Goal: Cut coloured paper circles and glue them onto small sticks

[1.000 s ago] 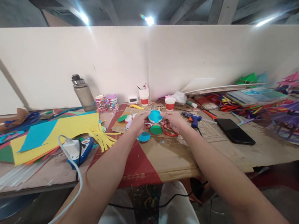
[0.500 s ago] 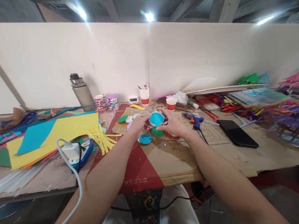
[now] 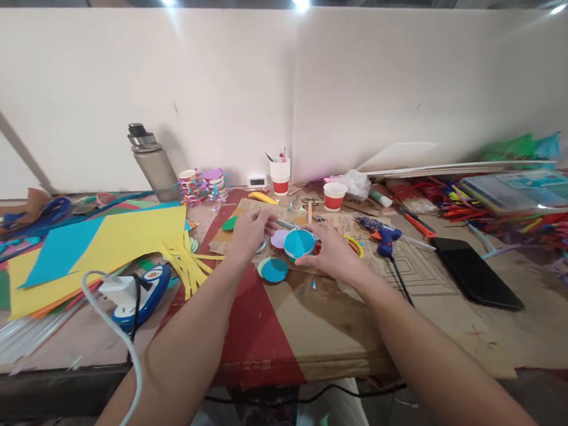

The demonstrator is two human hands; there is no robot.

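Note:
My right hand (image 3: pixel 335 251) is curled around the right side of a round blue paper piece with a pale rim (image 3: pixel 299 244), thumb at the near edge and fingers at the far edge. To the left, my left hand (image 3: pixel 253 233) has its fingers bent together beside a slim grey stick-like item (image 3: pixel 285 224); whether it grips this item is hard to see. A lilac paper disc (image 3: pixel 279 239) lies between the hands. Nearer to me, a blue paper disc (image 3: pixel 275 269) overlaps a pale green one. A green paper piece (image 3: pixel 229 223) sits beyond my left hand.
A blue glue gun (image 3: pixel 385 235) and a black phone (image 3: pixel 475 271) lie on the right. Paper cups (image 3: pixel 335 197) stand at the back, with a bottle (image 3: pixel 153 165) farther left. Yellow paper sheets (image 3: pixel 135 234) and a power strip (image 3: pixel 146 296) with a white cable occupy the left.
My left hand has come off the round blue piece and shifted left and away from me. My right hand still holds the piece. The camera view has tilted down slightly.

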